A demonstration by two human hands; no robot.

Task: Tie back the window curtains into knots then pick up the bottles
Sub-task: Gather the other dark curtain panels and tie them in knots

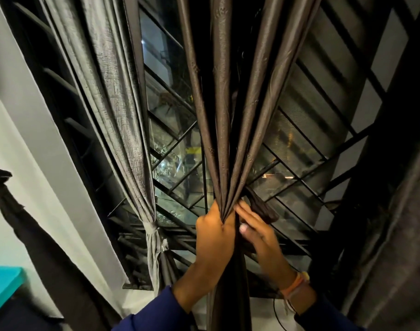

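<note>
Your left hand [215, 231] is wrapped around the gathered dark curtain [224, 130] at the middle of the window, fingers curled tight so the pleats fan upward from your fist. Your right hand [256, 229] lies against the bundle just beside it, fingers fairly straight and reaching behind the fabric, thumb showing in front. Just above those fingertips a dark twisted end of cloth [260, 206] sticks out to the right. I cannot tell whether you are pinching it or only touching it.

The grey curtain [123, 120] to the left is already drawn in and bound at its waist by a knot [154, 229], with its tail hanging below. A further dark curtain [395, 235] hangs loose at the right edge of view. The barred window [178, 149] shows between the panels.

Judgement: you are on the knotting step for the middle curtain, with the wrap begun and not closed. The next move calls for keeping the left grip firm so the pleats do not spread, while the right hand takes the loose end around the bundle and pulls it through. The slick fabric is likely to slip unless it is cinched hard.

No bottles are in view; that part of the task is not yet started.
</note>
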